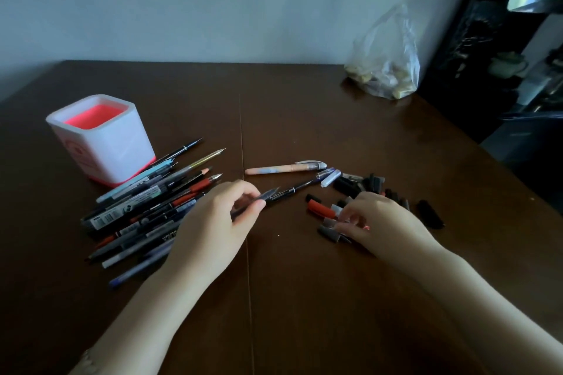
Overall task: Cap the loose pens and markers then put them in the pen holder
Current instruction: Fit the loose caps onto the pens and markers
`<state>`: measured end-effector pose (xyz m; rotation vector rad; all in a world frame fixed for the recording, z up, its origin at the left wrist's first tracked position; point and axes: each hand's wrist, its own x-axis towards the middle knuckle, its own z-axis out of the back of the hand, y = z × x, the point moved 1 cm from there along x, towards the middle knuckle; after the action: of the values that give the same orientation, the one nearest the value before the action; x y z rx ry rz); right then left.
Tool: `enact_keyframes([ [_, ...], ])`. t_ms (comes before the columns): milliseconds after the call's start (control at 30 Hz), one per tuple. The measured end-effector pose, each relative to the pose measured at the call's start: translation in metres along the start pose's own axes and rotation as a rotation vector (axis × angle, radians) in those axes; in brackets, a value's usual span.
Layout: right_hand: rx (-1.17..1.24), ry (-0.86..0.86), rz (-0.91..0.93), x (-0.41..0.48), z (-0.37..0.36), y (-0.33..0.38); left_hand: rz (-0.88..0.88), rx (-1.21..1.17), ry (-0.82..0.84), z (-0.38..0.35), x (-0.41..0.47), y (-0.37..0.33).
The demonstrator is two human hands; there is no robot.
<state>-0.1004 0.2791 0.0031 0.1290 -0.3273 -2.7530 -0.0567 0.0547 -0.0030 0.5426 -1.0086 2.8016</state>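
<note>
The pen holder [128, 146], a white square cup with a pink inside and pink foot, stands upright on the dark counter [304, 119]. Just in front of it and touching its foot lies the pile of pens [146, 201], all uncapped as far as shows, their tips fanned out to the holder's right. Further right of the holder, the left hand [213, 222] pinches a dark pen [288, 190] between thumb and curled fingers; the pen's far end points away from the holder. Beyond that, a peach pen [274, 169] lies flat with its cap on.

Well right of the holder sit the loose caps [371, 184], mostly black, with a blue cap [331, 177] on their near-holder edge and a red cap [320, 208] in front. The right hand [380, 222] rests among these caps, fingers curled down (whether they pinch one I cannot tell). A black cap [430, 213] lies alone, farthest from the holder. A plastic bag [387, 70] stands at the counter's back corner, far right of the holder.
</note>
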Motion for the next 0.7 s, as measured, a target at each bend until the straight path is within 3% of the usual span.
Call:
enact_keyframes([
  [100,0.138,-0.126,-0.016,-0.002,-0.001,-0.004,0.010,0.000,0.004,-0.002,0.000,-0.001],
  [200,0.150,-0.261,-0.154,0.004,0.005,-0.015,0.093,-0.101,0.013,-0.004,0.001,-0.001],
  [300,0.047,-0.095,-0.264,0.015,0.005,-0.017,0.196,-0.227,0.049,-0.003,0.001,-0.001],
  [567,-0.036,0.021,-0.234,0.029,0.007,-0.012,0.305,-0.438,0.090,0.003,0.005,-0.005],
  [633,0.072,-0.046,-0.213,0.027,0.010,-0.010,0.334,-0.487,0.091,0.004,0.006,-0.004],
  [700,0.330,-0.197,-0.186,0.024,0.019,-0.003,0.340,-0.508,0.098,0.006,0.006,-0.003],
])
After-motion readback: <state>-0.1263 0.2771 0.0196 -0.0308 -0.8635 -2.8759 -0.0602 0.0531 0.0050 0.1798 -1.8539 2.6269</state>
